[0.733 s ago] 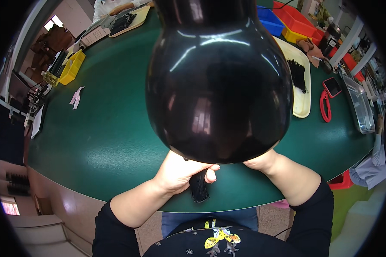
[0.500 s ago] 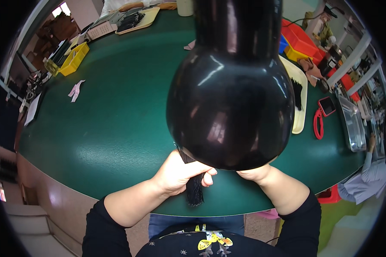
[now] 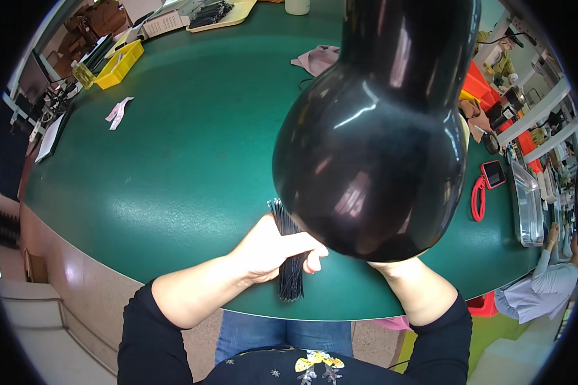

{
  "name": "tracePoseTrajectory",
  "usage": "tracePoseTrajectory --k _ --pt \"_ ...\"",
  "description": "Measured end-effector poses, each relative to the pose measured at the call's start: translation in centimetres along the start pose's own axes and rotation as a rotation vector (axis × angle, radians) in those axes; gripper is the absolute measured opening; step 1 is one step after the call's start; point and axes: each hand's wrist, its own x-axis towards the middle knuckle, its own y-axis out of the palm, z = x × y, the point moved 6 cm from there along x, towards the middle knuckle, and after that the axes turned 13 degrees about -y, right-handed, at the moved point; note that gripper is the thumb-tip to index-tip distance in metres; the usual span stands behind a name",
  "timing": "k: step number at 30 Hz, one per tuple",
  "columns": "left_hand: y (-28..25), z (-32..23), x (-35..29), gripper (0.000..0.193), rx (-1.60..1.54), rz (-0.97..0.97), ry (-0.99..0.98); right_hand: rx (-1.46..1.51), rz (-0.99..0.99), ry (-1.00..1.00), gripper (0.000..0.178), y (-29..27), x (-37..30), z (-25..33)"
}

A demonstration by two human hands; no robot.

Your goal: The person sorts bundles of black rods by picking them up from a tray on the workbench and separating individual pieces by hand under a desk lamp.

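A large glossy black rounded hood with a thick neck (image 3: 372,167) hangs over the table and covers much of the middle. My left hand (image 3: 270,253) is closed around a bundle of thin black wires (image 3: 291,276), just left of the hood's lower rim. The wires stand out above and below the fist, and their upper ends look pale. Only the wrist and base of my right hand (image 3: 397,266) show under the hood's lower right edge. Its fingers are hidden, so whatever they touch cannot be seen.
On the green table (image 3: 173,160) lie a pink strip (image 3: 118,113), a yellow bin (image 3: 119,65), and a tray of black pieces (image 3: 223,15). To the right are a red-cased device with strap (image 3: 488,179) and a clear tray (image 3: 526,205). Another person (image 3: 539,285) sits beyond.
The hood has shifted right in view, uncovering the wires' upper ends and a greyish-pink cloth behind. My left hand keeps its grip on the bundle.
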Motion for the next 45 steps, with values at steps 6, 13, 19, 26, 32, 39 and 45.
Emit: tracePoseTrajectory --k 6,13,19,26,32,39,45 --pt "0.7 0.3 0.2 0.012 -0.044 0.093 -0.043 -0.599 0.215 -0.236 0.017 -0.5 -1.3 -0.2" --pt "1.0 0.1 -0.6 0.011 -0.010 0.111 -0.013 0.010 0.065 0.161 0.026 -0.2 -1.0 -1.3" --pt "1.1 0.0 -0.6 0.012 0.025 0.149 0.037 -0.147 0.023 0.105 0.016 0.3 -0.7 0.0" --pt "1.2 0.3 -0.5 0.010 0.011 0.153 0.067 -0.409 0.115 0.018 0.015 0.9 -0.8 0.8" --pt "1.0 -0.1 -0.7 0.011 -0.038 0.152 0.101 -0.090 0.130 0.063 0.034 0.8 -0.6 0.2" --pt "0.7 0.1 -0.6 0.011 -0.033 0.128 0.150 -0.309 0.096 0.038 0.013 0.3 -0.8 0.4" --pt "1.5 0.3 -0.9 0.010 -0.103 0.223 -0.002 -0.001 0.170 0.123 0.011 0.9 -1.0 -0.4"
